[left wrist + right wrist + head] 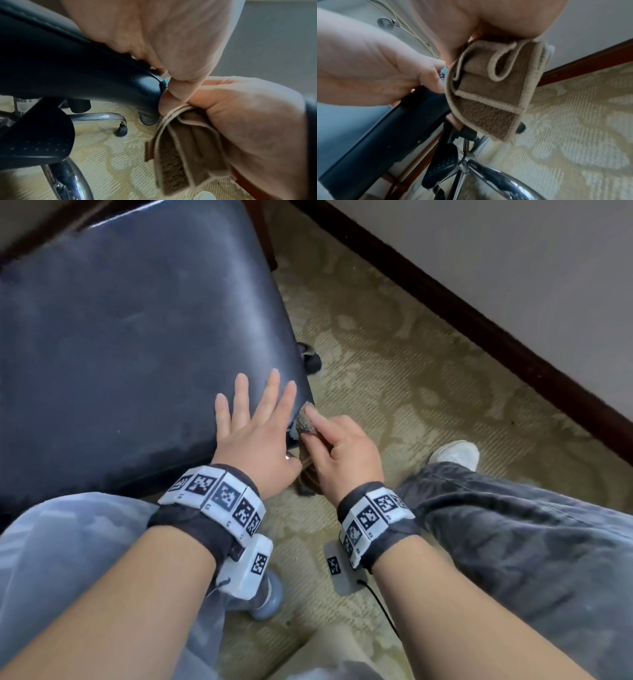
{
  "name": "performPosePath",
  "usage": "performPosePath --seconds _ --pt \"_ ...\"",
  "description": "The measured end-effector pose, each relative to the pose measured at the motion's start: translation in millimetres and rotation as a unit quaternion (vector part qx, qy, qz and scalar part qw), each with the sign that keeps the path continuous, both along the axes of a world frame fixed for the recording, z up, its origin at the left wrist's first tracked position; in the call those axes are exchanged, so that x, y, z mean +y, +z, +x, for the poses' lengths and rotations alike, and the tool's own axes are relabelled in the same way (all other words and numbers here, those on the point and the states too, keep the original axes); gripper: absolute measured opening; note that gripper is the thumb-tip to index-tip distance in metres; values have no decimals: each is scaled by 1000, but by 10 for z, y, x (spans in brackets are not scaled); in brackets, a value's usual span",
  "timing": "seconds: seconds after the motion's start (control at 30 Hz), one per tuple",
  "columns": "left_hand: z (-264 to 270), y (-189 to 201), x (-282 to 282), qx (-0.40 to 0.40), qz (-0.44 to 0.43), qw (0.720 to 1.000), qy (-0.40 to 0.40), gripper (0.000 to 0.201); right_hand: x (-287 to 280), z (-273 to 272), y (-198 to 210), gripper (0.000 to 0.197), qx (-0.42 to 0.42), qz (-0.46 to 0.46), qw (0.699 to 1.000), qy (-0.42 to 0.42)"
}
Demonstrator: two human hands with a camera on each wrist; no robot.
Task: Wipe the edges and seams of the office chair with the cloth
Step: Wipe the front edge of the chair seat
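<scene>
The office chair's dark blue leather seat (130, 337) fills the upper left of the head view. My left hand (253, 426) lies flat on its front right corner with fingers spread. My right hand (346, 450) grips a folded brown cloth (306, 421) with a pale hem and presses it against the seat's corner edge (154, 86). The cloth (489, 92) hangs in folds below the palm in the right wrist view, and the cloth (187, 148) also shows in the left wrist view under the right hand (248, 121).
Under the seat are the chrome base legs (96, 116) with black casters (122, 130) and a black lever paddle (440, 161). Patterned beige carpet (428, 378) spreads to the right, bounded by a dark wooden skirting board (479, 326). My knees and a white shoe (455, 453) are close by.
</scene>
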State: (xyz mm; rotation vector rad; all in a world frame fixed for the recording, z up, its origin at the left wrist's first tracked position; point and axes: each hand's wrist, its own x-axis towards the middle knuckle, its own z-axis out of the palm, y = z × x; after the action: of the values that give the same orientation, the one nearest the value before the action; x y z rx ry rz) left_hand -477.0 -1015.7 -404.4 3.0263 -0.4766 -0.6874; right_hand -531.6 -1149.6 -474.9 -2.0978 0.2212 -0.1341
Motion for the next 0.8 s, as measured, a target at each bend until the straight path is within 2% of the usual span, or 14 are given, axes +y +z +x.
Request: performPosePath --seconds 0.13,0.33,0.5,0.6,0.7,0.8 --pt "29 -19 -83 14 34 999 11 107 64 47 -160 38 -4 52 998 -37" --pt "59 38 -119 38 42 998 17 104 57 91 -205 37 41 115 990 -72" --pt "65 36 -116 45 42 998 24 112 -200 38 -363 36 126 116 981 -93" --pt "72 33 -115 47 36 998 25 112 -208 13 -304 36 93 134 981 -110" --pt "63 30 -98 46 29 998 24 112 -84 28 -257 38 48 107 991 -62" --pt "63 38 -86 56 25 998 24 111 -90 25 -328 39 69 68 994 -45"
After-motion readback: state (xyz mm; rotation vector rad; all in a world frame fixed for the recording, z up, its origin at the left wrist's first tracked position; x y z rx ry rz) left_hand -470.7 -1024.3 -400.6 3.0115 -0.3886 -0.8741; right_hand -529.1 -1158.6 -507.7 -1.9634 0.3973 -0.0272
